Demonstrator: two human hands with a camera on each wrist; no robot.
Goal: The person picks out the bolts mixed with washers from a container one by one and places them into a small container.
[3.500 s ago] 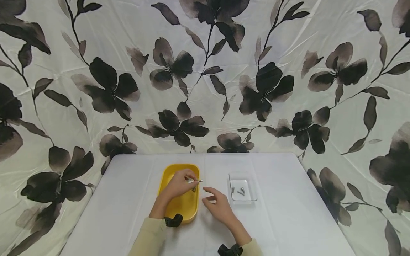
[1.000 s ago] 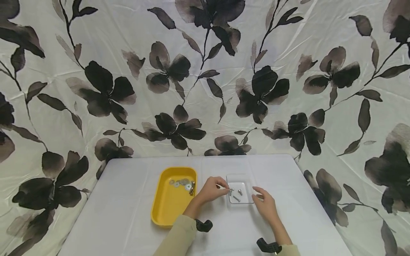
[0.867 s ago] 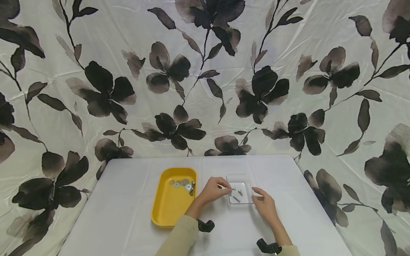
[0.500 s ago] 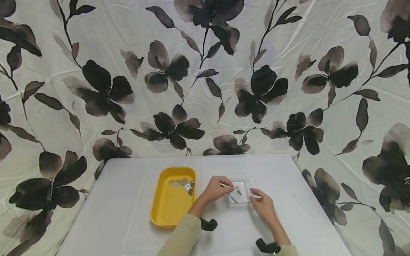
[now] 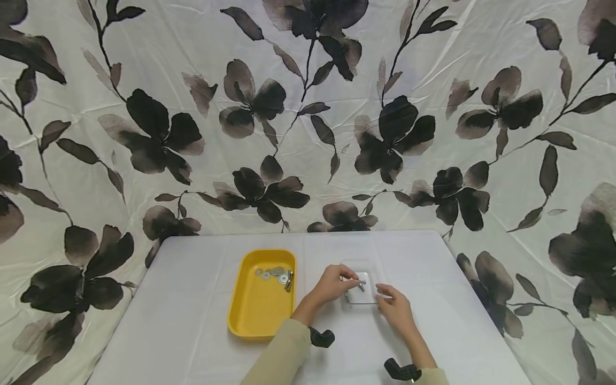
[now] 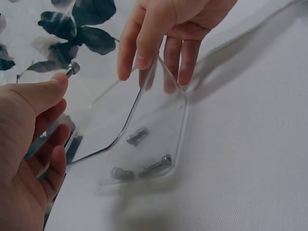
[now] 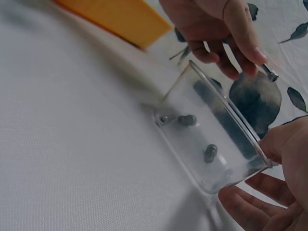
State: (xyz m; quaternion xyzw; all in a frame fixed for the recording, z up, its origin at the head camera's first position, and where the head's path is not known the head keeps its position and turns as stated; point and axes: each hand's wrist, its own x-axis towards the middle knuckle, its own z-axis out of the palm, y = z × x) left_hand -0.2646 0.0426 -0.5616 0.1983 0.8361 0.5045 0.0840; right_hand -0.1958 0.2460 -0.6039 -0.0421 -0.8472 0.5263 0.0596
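Note:
My left hand [image 5: 332,282] pinches a small metal screw [image 6: 73,68] by its shank between thumb and fingers, its round head pointing outward. It hovers over the left side of a clear square container [image 5: 361,303]. On the opposite side my right hand [image 5: 395,306] grips the container's wall, with the thumb at the rim and the other fingers outside. Three screws [image 7: 211,153] lie apart on the container's floor, seen through its clear wall in both wrist views. In the head view the left hand covers part of the container.
To the left stands a yellow tray [image 5: 255,321]. Several flat washers [image 5: 276,271] and a few screws [image 5: 290,280] lie near its far right corner. A white cloth covers the table [image 5: 192,299]; a floral curtain [image 5: 308,133] hangs behind its far edge.
My left hand has carried the screw from the yellow tray rightward to above the clear container. My right hand has moved right and taken hold of the container's side.

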